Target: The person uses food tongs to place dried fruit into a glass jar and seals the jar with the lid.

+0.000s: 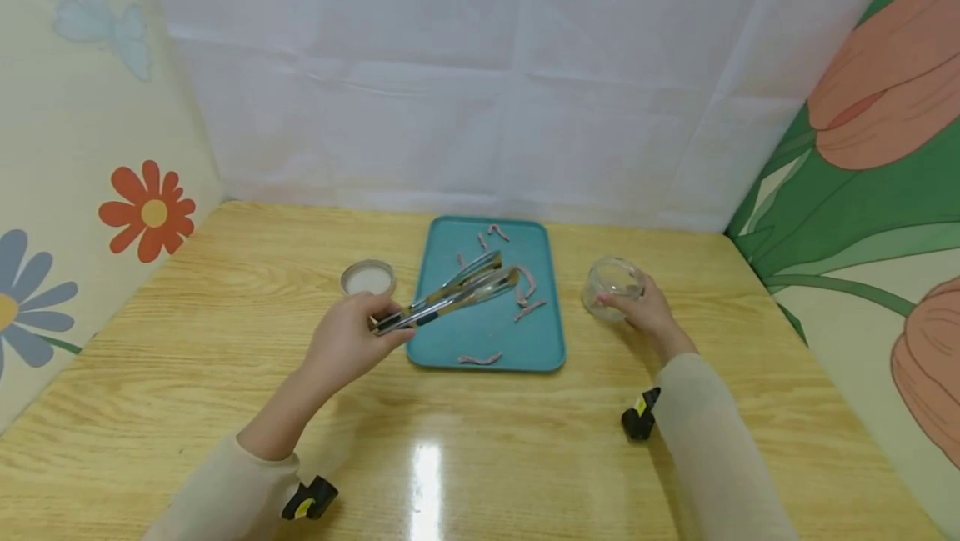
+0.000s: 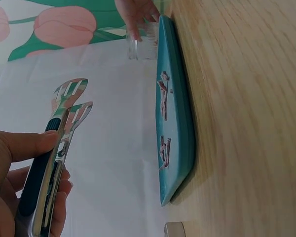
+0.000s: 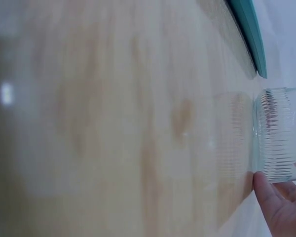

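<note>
My left hand [image 1: 351, 343] grips metal tongs [image 1: 457, 291] with dark handle grips, held above the blue tray [image 1: 491, 349]. In the left wrist view the slotted ends of the tongs [image 2: 71, 94] stand a little apart with nothing between them. Several thin pinkish strips [image 1: 480, 358] lie scattered on the tray, some partly hidden behind the tongs. To the right of the tray, my right hand [image 1: 648, 312] holds a clear glass jar [image 1: 600, 283] by its side. The jar has ribbed walls [image 3: 276, 133] and its base is at the table.
A round lid [image 1: 367, 278] with a pale inside lies left of the tray, just beyond my left hand. The wooden table [image 1: 225, 316] meets a white cloth backdrop [image 1: 480, 107]. Painted flower panels [image 1: 885, 191] flank both sides.
</note>
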`<state>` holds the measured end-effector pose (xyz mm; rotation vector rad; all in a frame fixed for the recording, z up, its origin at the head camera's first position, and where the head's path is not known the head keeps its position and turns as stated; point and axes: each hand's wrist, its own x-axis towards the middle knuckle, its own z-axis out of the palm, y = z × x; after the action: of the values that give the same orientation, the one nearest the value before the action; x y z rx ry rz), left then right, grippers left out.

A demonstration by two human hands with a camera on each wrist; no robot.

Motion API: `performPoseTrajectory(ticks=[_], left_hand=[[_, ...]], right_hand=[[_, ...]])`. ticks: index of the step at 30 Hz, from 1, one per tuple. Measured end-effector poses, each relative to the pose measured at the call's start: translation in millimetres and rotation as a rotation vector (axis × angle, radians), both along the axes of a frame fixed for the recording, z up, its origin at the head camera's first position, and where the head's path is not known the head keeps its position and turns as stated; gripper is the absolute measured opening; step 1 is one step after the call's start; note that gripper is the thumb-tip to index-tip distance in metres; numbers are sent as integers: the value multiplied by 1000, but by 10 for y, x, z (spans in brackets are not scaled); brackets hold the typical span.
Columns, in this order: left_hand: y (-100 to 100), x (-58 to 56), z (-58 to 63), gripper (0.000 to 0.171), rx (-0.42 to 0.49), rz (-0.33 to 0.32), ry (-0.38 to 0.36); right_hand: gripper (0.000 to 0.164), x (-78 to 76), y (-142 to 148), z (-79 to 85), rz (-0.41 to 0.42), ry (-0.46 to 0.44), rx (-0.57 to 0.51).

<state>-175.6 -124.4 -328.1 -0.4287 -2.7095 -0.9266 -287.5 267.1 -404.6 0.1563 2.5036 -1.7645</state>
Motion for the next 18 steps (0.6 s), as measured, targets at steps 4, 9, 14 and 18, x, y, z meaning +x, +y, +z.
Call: performPoseTrajectory(ticks=[4, 9, 14, 18], left_hand=[[-32, 17, -35, 16, -13, -2, -13], [-80, 23, -88, 12, -41, -21, -61], [-133, 28, -138, 12, -104, -43, -66], [-159, 31, -181, 12, -144, -47, -71]], right_hand=[[106, -82, 52, -130, -22, -1, 5], [109, -76, 54, -136, -16, 10, 8], [104, 60, -32, 63, -2, -23, 3], [99, 78, -49, 103, 0, -24, 17]])
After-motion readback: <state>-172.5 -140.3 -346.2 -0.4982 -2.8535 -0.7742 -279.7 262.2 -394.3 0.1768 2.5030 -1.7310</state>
